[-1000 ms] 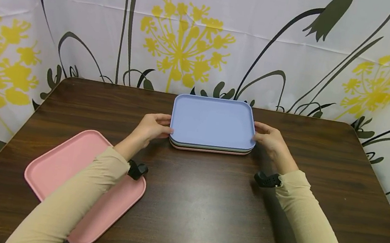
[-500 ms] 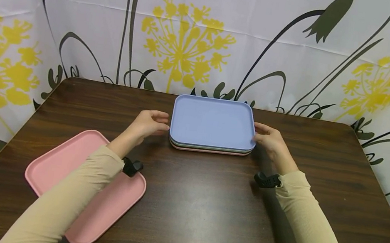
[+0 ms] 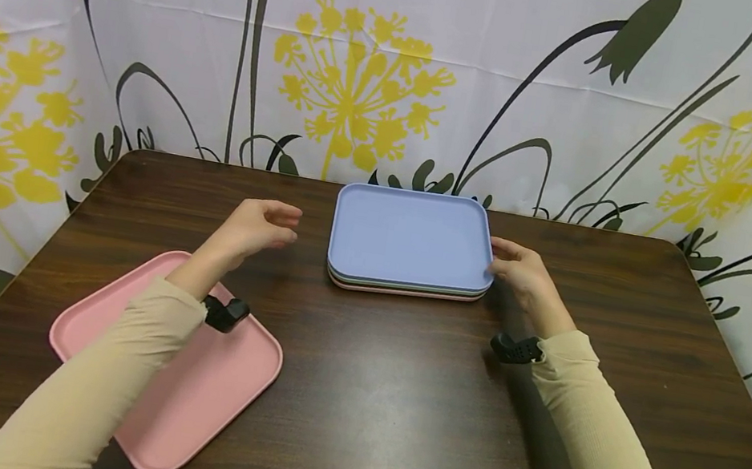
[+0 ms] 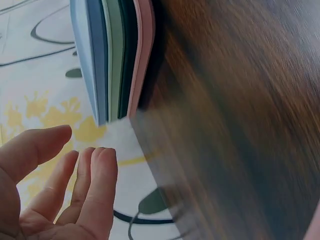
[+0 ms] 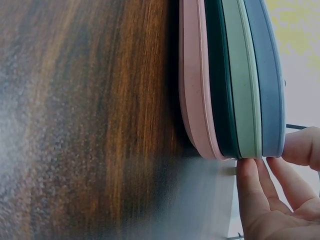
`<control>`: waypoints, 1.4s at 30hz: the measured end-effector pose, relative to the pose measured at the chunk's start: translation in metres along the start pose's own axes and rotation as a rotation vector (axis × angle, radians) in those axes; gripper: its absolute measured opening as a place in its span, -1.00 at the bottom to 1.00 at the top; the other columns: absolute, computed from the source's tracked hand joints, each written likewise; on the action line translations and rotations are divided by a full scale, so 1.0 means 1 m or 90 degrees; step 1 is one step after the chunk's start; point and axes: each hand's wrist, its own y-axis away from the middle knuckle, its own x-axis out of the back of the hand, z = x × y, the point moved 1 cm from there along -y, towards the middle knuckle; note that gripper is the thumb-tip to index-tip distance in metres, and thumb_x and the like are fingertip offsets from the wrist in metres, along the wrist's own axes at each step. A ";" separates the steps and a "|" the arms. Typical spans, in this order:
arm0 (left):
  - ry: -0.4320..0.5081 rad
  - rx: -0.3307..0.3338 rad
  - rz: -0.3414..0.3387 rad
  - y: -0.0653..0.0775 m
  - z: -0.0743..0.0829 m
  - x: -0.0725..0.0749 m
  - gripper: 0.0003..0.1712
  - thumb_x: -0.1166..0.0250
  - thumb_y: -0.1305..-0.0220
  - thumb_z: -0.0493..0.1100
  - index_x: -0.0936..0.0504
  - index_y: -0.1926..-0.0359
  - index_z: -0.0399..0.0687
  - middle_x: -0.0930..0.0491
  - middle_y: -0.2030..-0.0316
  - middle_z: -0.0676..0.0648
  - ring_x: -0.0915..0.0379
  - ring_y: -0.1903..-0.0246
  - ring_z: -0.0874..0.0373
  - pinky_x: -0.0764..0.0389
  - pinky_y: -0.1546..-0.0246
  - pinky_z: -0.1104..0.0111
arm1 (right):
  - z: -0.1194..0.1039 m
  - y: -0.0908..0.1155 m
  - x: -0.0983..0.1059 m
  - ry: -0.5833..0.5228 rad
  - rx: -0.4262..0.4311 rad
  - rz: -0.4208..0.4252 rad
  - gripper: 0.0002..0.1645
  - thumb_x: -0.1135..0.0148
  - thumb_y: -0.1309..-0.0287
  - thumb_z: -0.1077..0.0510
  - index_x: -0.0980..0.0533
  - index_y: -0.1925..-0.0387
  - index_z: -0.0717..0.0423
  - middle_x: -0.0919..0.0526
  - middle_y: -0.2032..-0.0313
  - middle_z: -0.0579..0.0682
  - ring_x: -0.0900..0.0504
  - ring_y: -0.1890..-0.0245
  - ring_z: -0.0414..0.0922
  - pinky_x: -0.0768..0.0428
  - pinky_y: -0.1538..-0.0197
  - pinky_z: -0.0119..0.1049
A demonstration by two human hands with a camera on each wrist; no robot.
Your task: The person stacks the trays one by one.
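Observation:
A stack of rectangular trays stands at the far middle of the table, with a blue tray (image 3: 412,238) on top. Below it come a light green tray (image 5: 242,85), a dark green tray (image 5: 220,85) and a pink tray (image 5: 196,85). My right hand (image 3: 519,276) touches the right end of the stack, fingertips against the tray edges and thumb at the blue rim. Off to the left of the stack, my left hand (image 3: 248,232) holds nothing, its fingers loosely bent and apart from the trays.
A larger pink tray (image 3: 208,380) lies angled at the front left of the brown table (image 3: 395,399), partly under the left forearm. Behind the table hangs a flowered cloth (image 3: 501,83), close to the stack's far edge.
My left hand has come off the left end of the stack and moved leftward. The right hand stays at the right end, and the stack has hardly moved.

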 end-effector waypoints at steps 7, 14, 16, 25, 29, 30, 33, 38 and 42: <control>-0.038 0.002 0.006 0.006 -0.009 0.021 -0.43 -0.11 -0.32 -0.33 -0.28 -0.33 -0.37 -0.32 -0.30 -0.39 -0.34 -0.25 -0.20 -0.47 -0.25 0.05 | 0.000 0.000 0.000 0.002 0.000 0.000 -0.23 0.03 -0.12 0.47 -0.12 -0.41 0.27 -0.23 -0.38 0.27 -0.37 -0.09 -0.08 -0.46 0.12 -0.60; -0.061 0.012 0.015 0.006 -0.027 0.042 -0.39 -0.10 -0.35 -0.31 -0.20 -0.37 -0.38 -0.26 -0.32 -0.41 -0.31 -0.27 -0.23 -0.51 -0.22 0.18 | -0.002 -0.001 0.000 -0.013 -0.011 0.011 -0.22 0.00 -0.13 0.50 -0.13 -0.41 0.26 -0.24 -0.36 0.27 -0.41 -0.10 -0.16 -0.44 0.10 -0.64; -0.065 0.015 0.019 0.007 -0.031 0.048 -0.39 -0.09 -0.35 -0.31 -0.20 -0.37 -0.38 -0.25 -0.33 -0.40 -0.30 -0.27 -0.22 -0.55 -0.18 0.27 | -0.002 -0.001 0.000 -0.012 -0.013 0.011 -0.22 -0.01 -0.13 0.49 -0.13 -0.41 0.25 -0.24 -0.36 0.26 -0.40 -0.11 -0.15 -0.43 0.06 -0.61; -0.096 0.044 0.030 0.014 -0.046 0.069 -0.39 -0.08 -0.35 -0.31 -0.19 -0.37 -0.39 -0.24 -0.33 -0.43 -0.28 -0.27 -0.24 -0.59 0.13 0.68 | -0.002 -0.002 0.000 -0.010 -0.014 0.007 -0.22 0.01 -0.14 0.50 -0.12 -0.42 0.25 -0.21 -0.39 0.24 -0.35 -0.16 -0.09 -0.43 -0.18 -0.39; -0.117 0.052 0.033 0.017 -0.054 0.077 -0.38 -0.09 -0.34 -0.30 -0.18 -0.37 -0.40 -0.24 -0.32 -0.44 -0.28 -0.26 -0.26 -0.54 0.26 0.78 | -0.001 -0.002 0.000 -0.006 -0.015 0.009 -0.23 0.00 -0.14 0.49 -0.13 -0.41 0.25 -0.23 -0.36 0.24 -0.38 -0.10 -0.14 -0.44 -0.13 -0.44; -0.119 0.055 0.036 0.018 -0.056 0.079 -0.37 -0.10 -0.34 -0.30 -0.18 -0.37 -0.40 -0.25 -0.32 -0.45 -0.29 -0.26 -0.26 -0.54 0.27 0.77 | -0.001 -0.002 0.000 -0.004 -0.016 0.009 -0.23 0.00 -0.15 0.49 -0.13 -0.41 0.25 -0.24 -0.36 0.25 -0.39 -0.07 -0.16 -0.45 -0.11 -0.46; -0.125 0.063 0.042 0.021 -0.062 0.084 -0.37 -0.10 -0.33 -0.29 -0.18 -0.37 -0.41 -0.24 -0.31 -0.46 -0.28 -0.26 -0.28 -0.56 0.26 0.75 | 0.000 -0.003 0.000 -0.005 -0.016 0.011 -0.23 0.00 -0.15 0.50 -0.14 -0.41 0.26 -0.24 -0.35 0.24 -0.40 -0.03 -0.18 -0.44 -0.13 -0.44; -0.136 0.072 0.051 0.025 -0.073 0.092 -0.37 -0.11 -0.32 -0.28 -0.20 -0.35 -0.41 -0.26 -0.29 -0.48 -0.30 -0.23 -0.25 -0.48 0.32 0.79 | 0.000 -0.003 0.000 -0.010 -0.012 0.007 -0.23 0.00 -0.15 0.50 -0.12 -0.41 0.27 -0.22 -0.38 0.25 -0.36 -0.12 -0.07 -0.35 -0.37 -0.18; -0.154 0.067 0.051 0.028 -0.080 0.097 -0.38 -0.12 -0.30 -0.29 -0.22 -0.33 -0.44 -0.29 -0.26 -0.50 -0.31 -0.20 -0.22 -0.42 0.34 0.79 | 0.000 -0.003 0.000 -0.011 -0.011 0.004 -0.23 0.00 -0.15 0.49 -0.11 -0.42 0.26 -0.20 -0.39 0.24 -0.35 -0.13 -0.07 -0.36 -0.37 -0.20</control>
